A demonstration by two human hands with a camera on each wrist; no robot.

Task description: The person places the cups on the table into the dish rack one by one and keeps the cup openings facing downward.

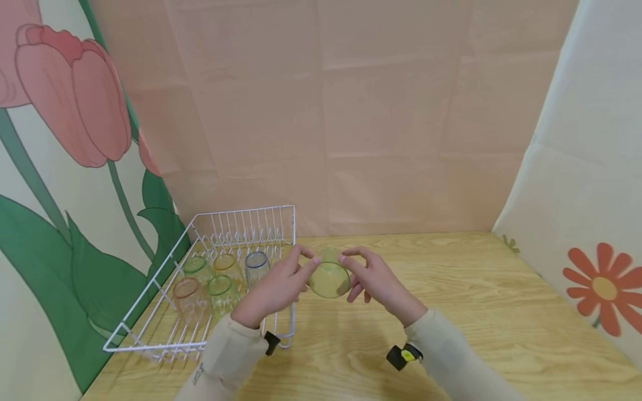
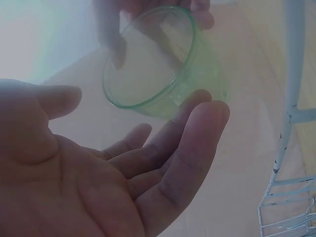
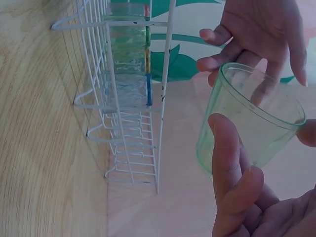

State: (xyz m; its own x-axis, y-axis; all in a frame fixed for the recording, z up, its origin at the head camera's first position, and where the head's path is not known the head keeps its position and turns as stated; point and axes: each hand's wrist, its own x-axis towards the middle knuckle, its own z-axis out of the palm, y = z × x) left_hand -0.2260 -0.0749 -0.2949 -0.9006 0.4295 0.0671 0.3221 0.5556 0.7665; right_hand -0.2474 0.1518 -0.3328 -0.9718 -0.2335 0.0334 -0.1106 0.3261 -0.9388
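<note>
A clear green drinking glass point(image 1: 329, 281) is held up above the table, its mouth tilted toward me. My right hand point(image 1: 378, 281) grips it, with the thumb at the rim and fingers along its side in the right wrist view. On the other side is my left hand point(image 1: 276, 284). Its fingers point(image 2: 202, 133) lie loosely bent beside the glass, and its thumb stands apart from the wall in the left wrist view. Whether those fingers touch the glass, I cannot tell.
A white wire dish rack point(image 1: 293, 223) stands on the wooden table point(image 1: 451, 312) at the left. Several tinted glasses sit in it, among them a blue one point(image 1: 257, 267), an amber one point(image 1: 227, 263) and a reddish one point(image 1: 188, 295). Papered walls point(image 1: 391, 111) border the table.
</note>
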